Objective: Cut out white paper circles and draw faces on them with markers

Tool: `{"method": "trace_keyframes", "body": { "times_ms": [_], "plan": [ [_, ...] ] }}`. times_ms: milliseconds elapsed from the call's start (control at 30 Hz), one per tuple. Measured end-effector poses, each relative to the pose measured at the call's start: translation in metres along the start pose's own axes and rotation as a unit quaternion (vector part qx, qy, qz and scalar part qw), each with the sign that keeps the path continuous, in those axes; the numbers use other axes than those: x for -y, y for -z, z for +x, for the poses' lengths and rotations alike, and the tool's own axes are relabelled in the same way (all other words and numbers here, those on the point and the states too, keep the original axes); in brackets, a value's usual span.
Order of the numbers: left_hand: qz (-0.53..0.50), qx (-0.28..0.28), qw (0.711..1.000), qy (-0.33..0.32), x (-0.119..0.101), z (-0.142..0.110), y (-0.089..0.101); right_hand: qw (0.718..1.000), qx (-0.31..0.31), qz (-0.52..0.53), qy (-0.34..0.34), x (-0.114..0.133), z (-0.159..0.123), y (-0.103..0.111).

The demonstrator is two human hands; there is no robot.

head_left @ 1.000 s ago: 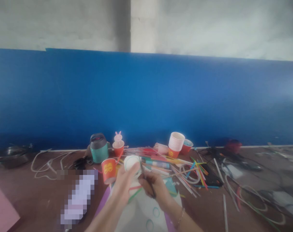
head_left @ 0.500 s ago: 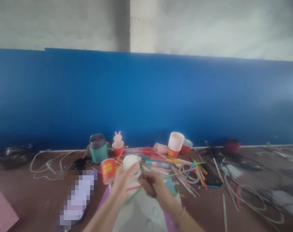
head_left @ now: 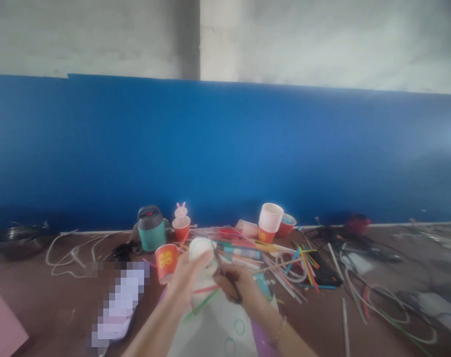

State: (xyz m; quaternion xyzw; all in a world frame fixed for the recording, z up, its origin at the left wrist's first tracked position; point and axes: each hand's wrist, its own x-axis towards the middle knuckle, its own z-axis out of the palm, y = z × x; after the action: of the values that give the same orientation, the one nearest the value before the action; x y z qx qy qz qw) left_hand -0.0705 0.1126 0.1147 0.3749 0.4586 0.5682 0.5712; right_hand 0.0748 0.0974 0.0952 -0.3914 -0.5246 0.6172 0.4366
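Observation:
My left hand (head_left: 191, 273) is closed on a small white paper piece (head_left: 200, 247), which has a green curved line drawn on it. In my right hand (head_left: 244, 283) is a pair of dark scissors (head_left: 217, 257), with the blades pointing up beside the paper's right edge. Whether the blades touch the paper is too blurred to tell. Below both hands lies a white sheet (head_left: 210, 332) with green circles drawn on it. A red straw (head_left: 206, 289) and a green straw (head_left: 201, 306) rest across its upper part. A red paper cup (head_left: 166, 263) stands left of my left hand.
A teal flask (head_left: 153, 234), a cup with a pink rabbit (head_left: 181, 212) and stacked paper cups (head_left: 270, 218) stand along the back. Loose colourful strips (head_left: 309, 265) and white cables (head_left: 392, 302) cover the right side. A phone (head_left: 121, 307) lies at left.
The white sheet and the green straw have shifted slightly left. Both hands stay almost in place, holding the paper piece and the scissors.

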Motion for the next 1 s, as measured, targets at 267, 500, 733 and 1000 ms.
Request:
{"method": "trace_keyframes", "body": {
  "times_ms": [267,500,733,1000],
  "plan": [
    [0.016,0.029,0.999,-0.007,-0.007,-0.001,0.001,1.000,0.000,-0.010,-0.009,0.000,0.000,0.002],
    [0.028,0.044,0.999,-0.004,-0.010,0.001,0.006,1.000,0.009,-0.008,-0.013,0.000,0.000,0.004],
    [-0.010,0.012,1.000,0.001,-0.014,0.005,0.009,1.000,0.003,-0.007,-0.013,-0.003,0.002,0.002],
    [-0.130,-0.020,0.989,-0.064,0.023,-0.011,-0.023,0.998,-0.061,0.019,0.025,-0.005,-0.002,-0.016]
  ]
}}
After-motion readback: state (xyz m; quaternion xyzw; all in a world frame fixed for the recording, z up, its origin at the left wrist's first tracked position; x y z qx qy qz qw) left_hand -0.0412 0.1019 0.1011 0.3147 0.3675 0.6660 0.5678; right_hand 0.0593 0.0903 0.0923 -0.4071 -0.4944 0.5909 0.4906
